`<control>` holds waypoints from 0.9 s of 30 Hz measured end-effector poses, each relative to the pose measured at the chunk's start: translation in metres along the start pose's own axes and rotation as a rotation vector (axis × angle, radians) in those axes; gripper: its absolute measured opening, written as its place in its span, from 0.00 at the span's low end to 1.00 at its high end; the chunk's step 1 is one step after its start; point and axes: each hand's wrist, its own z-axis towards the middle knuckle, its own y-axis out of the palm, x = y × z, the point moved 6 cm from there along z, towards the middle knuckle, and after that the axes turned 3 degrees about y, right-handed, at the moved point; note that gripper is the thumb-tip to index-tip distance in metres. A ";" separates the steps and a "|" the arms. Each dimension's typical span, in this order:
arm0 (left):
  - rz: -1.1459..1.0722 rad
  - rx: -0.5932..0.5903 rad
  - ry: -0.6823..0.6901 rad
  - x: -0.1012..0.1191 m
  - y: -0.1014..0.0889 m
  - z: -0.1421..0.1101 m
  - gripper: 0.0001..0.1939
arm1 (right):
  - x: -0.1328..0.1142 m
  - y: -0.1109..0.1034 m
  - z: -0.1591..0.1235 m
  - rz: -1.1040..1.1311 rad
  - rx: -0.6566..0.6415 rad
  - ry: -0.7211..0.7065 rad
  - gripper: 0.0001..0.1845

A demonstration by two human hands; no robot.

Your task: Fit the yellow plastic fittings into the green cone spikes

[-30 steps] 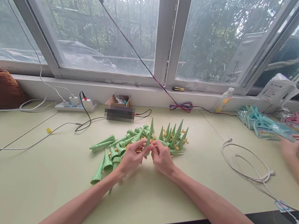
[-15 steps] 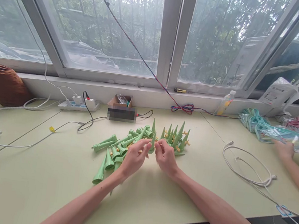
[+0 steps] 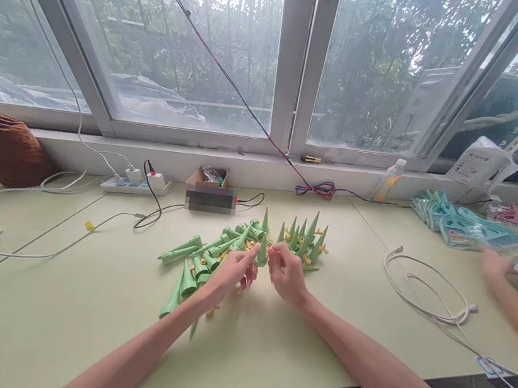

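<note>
Fingers of my left hand [image 3: 232, 273] have dropped lower since half a second ago, curling beneath the thumb. That hand grasps a green spike [image 3: 262, 250] near its base, tip up — it sits between my two hands, over the table [image 3: 79, 323]. My right hand [image 3: 288, 275] has its fingertips bunched close beside the base; I cannot tell whether they pinch anything. Heaped spikes [image 3: 189, 281] lie to the left, and standing spikes [image 3: 312, 228] with yellow pieces [image 3: 324, 250] cluster beyond my right knuckles.
</note>
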 end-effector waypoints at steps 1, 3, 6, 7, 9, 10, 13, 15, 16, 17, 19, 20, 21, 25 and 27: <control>-0.036 -0.017 -0.021 0.000 0.001 0.000 0.33 | 0.000 0.000 0.000 0.007 -0.005 0.001 0.17; -0.101 -0.050 -0.049 -0.001 0.002 0.000 0.32 | 0.001 0.000 0.000 0.019 -0.008 0.006 0.16; -0.181 -0.089 -0.074 -0.001 0.003 0.000 0.31 | 0.001 0.001 0.001 0.030 -0.009 0.007 0.16; -0.204 -0.103 -0.085 -0.002 0.003 0.000 0.30 | 0.001 0.001 0.001 0.032 -0.009 0.005 0.16; -0.245 -0.127 -0.104 -0.004 0.003 0.000 0.29 | 0.001 0.001 0.001 0.032 -0.010 0.002 0.16; -0.264 -0.137 -0.111 -0.004 0.003 0.000 0.29 | 0.001 0.001 0.001 0.032 -0.010 0.002 0.16; -0.307 -0.146 -0.117 -0.005 0.003 0.000 0.27 | 0.002 0.001 0.001 0.031 -0.014 0.001 0.16; -0.318 -0.144 -0.119 -0.005 0.002 -0.001 0.27 | 0.002 0.001 0.001 0.035 -0.016 -0.002 0.15; -0.321 -0.142 -0.119 -0.005 0.002 -0.001 0.26 | 0.003 0.001 0.001 0.036 -0.017 -0.004 0.15; -0.323 -0.139 -0.119 -0.004 0.001 -0.001 0.26 | 0.003 0.001 0.001 0.038 -0.017 -0.005 0.14; -0.324 -0.136 -0.120 -0.004 0.001 -0.001 0.25 | 0.004 0.001 0.001 0.037 -0.017 -0.008 0.14; -0.323 -0.134 -0.118 -0.004 0.001 0.000 0.25 | 0.004 0.001 0.001 0.036 -0.018 -0.010 0.14; -0.321 -0.132 -0.116 -0.004 0.000 0.000 0.25 | 0.004 0.001 0.001 0.036 -0.018 -0.013 0.14; -0.322 -0.134 -0.102 -0.005 0.000 0.000 0.24 | 0.004 0.001 0.001 0.025 -0.014 -0.011 0.14; -0.327 -0.133 -0.096 -0.006 -0.001 0.001 0.23 | 0.004 0.001 0.002 0.015 -0.010 -0.007 0.13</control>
